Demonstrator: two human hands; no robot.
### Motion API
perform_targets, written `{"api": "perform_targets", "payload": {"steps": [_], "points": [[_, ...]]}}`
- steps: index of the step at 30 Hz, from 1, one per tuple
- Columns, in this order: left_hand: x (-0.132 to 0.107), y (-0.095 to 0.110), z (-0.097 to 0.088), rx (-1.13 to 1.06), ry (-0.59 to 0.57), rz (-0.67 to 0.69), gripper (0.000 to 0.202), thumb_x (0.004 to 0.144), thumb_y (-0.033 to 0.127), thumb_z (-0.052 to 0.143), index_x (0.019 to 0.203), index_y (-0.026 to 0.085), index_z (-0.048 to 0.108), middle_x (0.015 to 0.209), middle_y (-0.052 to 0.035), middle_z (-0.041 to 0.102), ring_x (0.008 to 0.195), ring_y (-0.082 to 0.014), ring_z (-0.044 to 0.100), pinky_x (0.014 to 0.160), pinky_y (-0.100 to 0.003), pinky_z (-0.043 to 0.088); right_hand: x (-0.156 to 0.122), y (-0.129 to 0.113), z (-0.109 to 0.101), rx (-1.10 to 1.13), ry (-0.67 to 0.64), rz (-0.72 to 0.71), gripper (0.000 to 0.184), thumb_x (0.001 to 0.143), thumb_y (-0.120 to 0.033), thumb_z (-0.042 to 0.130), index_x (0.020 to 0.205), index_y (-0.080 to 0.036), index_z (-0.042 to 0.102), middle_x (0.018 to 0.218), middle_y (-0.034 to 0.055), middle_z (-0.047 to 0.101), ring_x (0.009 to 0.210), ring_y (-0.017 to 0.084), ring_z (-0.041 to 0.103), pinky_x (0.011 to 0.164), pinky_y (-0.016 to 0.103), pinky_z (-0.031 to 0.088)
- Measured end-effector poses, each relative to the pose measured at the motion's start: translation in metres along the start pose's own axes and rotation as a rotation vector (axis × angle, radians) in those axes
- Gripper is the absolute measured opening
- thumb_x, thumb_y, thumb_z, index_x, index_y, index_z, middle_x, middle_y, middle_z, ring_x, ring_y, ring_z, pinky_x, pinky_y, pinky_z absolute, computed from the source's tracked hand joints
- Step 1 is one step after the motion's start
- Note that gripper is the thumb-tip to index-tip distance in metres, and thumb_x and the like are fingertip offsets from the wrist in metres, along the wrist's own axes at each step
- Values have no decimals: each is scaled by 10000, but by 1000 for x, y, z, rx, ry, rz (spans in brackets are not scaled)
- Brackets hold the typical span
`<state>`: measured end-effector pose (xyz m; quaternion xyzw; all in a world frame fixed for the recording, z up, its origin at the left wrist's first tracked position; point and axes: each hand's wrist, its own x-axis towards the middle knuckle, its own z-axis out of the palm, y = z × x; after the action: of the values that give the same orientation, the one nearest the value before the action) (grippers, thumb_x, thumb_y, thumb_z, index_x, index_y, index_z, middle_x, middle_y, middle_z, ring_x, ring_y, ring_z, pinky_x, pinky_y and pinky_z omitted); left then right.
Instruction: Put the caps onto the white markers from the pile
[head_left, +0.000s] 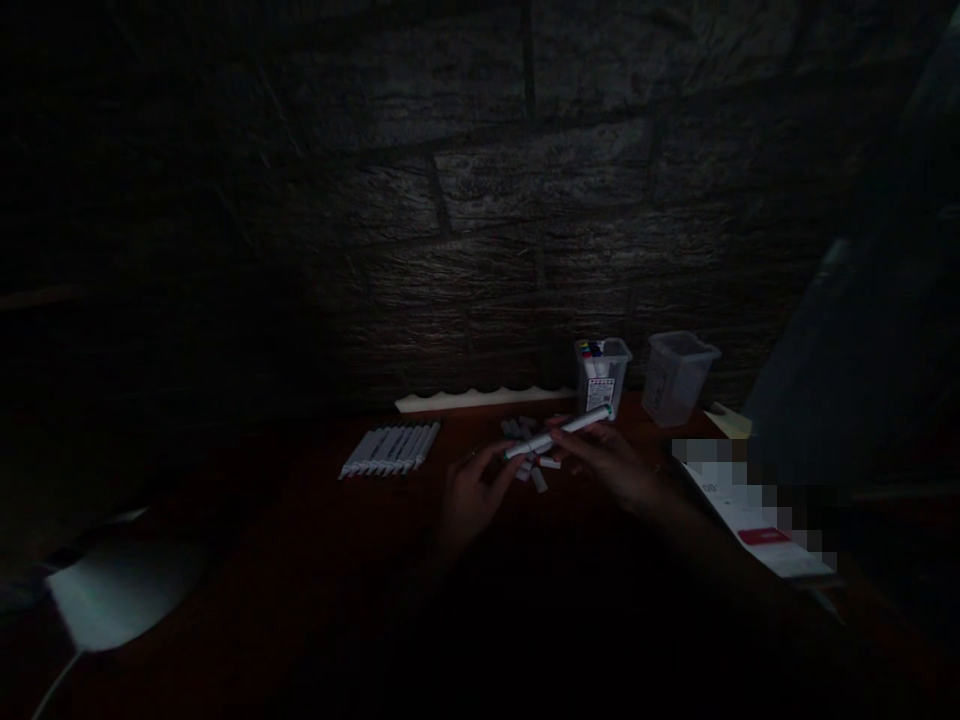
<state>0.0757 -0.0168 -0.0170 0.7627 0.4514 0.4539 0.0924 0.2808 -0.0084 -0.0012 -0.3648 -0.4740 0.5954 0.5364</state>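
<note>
The scene is very dark. My left hand (pixel 471 492) and my right hand (pixel 611 462) together hold a white marker pen (pixel 559 432) slanted above the dark red table (pixel 300 540). The left fingers pinch its lower left end, the right fingers grip its middle. Under the pen lie several loose marker caps (pixel 534 470). A row of several white markers (pixel 391 450) lies side by side to the left of my hands.
A clear plastic cup with coloured markers (pixel 601 375) and a second clear cup (pixel 677 377) stand at the back by the dark stone wall. A white booklet (pixel 757 525) lies at the right. A pale sheet (pixel 120 590) sits at the left edge.
</note>
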Motion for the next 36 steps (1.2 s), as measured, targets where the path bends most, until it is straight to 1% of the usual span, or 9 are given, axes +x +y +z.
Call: {"api": "perform_targets", "payload": {"steps": [5,8,11,14,17,21,26,30,36], "points": [[0,0,-1,-21,-34,-37,235,896,363,574,1052,219,674,813,-12,714,691,-134,651,678,-238,524,0,0,0,7,30,-35,326,673,-356,803,954,-206,732,769,13,712,609,110,611,502,201,407],[0,-1,-2,-25,-38,-52,254,901,367,566,1081,216,662,886,-23,725,750,-142,663,719,-249,528,-2,0,3,-2,-16,-27,335,672,-342,802,977,-221,731,785,10,721,629,114,613,515,208,404],[0,-4,-3,-35,-6,-20,258,899,362,574,1095,215,654,1000,-46,718,858,-158,664,789,-269,522,-4,1,6,-13,-40,-48,323,682,-318,797,987,-230,731,810,13,725,649,111,609,529,214,406],[0,-5,-4,-45,57,-36,264,894,367,583,1096,213,653,937,-40,712,794,-148,653,746,-259,517,-5,2,8,-8,-21,-66,280,699,-319,783,959,-227,735,783,12,719,641,114,603,514,219,398],[0,-4,-4,-35,78,-40,248,886,364,598,1066,208,665,865,-30,700,738,-138,636,706,-245,506,-3,3,8,-6,-1,-42,271,708,-339,773,948,-220,730,780,16,719,629,113,607,501,219,390],[-2,1,-5,-11,87,3,224,869,347,622,1038,212,681,816,-20,679,721,-132,618,686,-234,491,-2,3,4,47,30,-21,305,688,-334,793,957,-225,702,821,5,717,635,102,620,508,209,403],[-4,6,-6,-24,131,50,202,860,307,638,1028,204,682,760,3,653,655,-107,585,644,-211,473,-2,2,4,190,66,80,279,681,-382,798,862,-211,670,786,-10,704,619,91,619,517,199,426],[-4,4,-7,-24,121,61,184,858,300,638,1002,197,687,744,2,652,657,-109,589,633,-204,467,-1,-2,7,288,99,129,256,654,-358,820,777,-197,664,772,-9,701,588,82,597,552,219,465],[-4,3,-6,-57,80,111,196,865,292,631,1022,191,695,744,-6,665,646,-110,594,620,-202,470,-2,1,7,207,139,160,270,691,-388,790,796,-182,651,785,5,700,576,72,585,546,203,466]]}}
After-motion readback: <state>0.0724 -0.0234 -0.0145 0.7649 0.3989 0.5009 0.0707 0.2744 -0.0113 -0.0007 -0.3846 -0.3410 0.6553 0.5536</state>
